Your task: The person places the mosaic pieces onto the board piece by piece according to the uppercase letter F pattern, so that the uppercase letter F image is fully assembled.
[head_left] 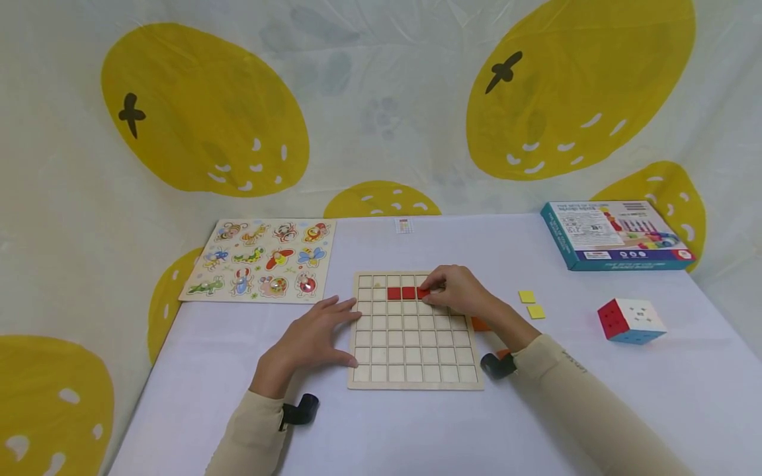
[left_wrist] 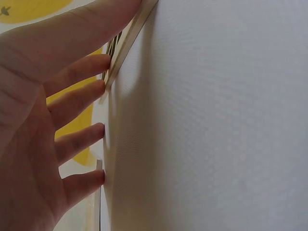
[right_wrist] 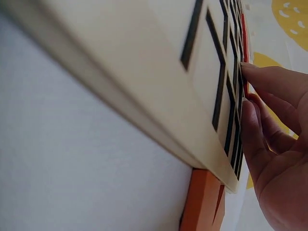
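Three red square tiles (head_left: 408, 293) lie far on the pale wooden grid board (head_left: 412, 339); right hand (head_left: 460, 288) pinches the rightmost, apparently seating it; splayed left hand (head_left: 311, 334) touches the board. Alignment likely precedes release.

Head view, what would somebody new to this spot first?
Probably the big yellow fruit-like shapes on the pale cloth behind the table. Next, the row of red tiles near the far edge of the wooden board, with the right hand at the rightmost one. The picture puzzle on the table's left and the red, white and blue cube at its right also stand out.
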`<state>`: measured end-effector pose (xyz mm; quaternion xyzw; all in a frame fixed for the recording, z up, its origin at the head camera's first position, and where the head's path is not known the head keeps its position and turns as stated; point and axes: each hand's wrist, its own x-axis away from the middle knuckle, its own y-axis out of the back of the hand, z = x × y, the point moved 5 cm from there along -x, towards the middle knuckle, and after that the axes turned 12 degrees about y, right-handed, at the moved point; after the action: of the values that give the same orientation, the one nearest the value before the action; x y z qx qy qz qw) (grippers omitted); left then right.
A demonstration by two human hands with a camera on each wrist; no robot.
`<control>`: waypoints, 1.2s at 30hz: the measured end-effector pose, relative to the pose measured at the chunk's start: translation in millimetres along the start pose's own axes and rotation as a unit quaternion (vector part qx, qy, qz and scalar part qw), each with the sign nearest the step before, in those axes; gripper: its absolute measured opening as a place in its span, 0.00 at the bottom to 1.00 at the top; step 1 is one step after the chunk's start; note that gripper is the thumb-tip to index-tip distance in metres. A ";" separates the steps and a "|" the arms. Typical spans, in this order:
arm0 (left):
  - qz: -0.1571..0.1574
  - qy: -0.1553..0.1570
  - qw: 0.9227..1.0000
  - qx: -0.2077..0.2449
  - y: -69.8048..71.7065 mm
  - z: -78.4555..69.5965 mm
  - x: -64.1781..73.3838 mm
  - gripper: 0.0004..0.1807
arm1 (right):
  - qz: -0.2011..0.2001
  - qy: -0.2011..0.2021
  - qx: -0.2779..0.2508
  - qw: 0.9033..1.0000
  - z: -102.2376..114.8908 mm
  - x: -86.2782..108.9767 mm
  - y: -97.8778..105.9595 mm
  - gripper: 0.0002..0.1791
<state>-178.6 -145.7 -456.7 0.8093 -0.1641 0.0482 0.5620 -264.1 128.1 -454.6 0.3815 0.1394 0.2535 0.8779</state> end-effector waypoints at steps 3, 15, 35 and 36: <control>0.001 0.001 1.000 0.001 0.3 -0.3 0.6 0.49 | 0.011 -0.002 -0.019 1.000 -0.7 3.1 2.6 0.16; 0.002 -0.002 1.000 0.001 0.4 -1.2 1.1 0.49 | 0.004 -0.005 -0.037 0.999 -4.4 26.7 41.3 0.29; -0.003 -0.008 1.000 -0.002 0.6 -0.3 0.8 0.49 | 0.037 -0.062 0.037 0.997 -37.9 70.7 45.0 0.27; -0.003 -0.008 1.000 -0.001 0.5 -0.3 0.7 0.49 | 0.036 -0.061 0.040 0.997 -38.3 70.9 44.6 0.26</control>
<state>-178.1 -145.8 -455.9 0.8093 -0.1662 0.0399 0.5619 -237.0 216.1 -450.9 0.4357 0.0819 0.2556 0.8591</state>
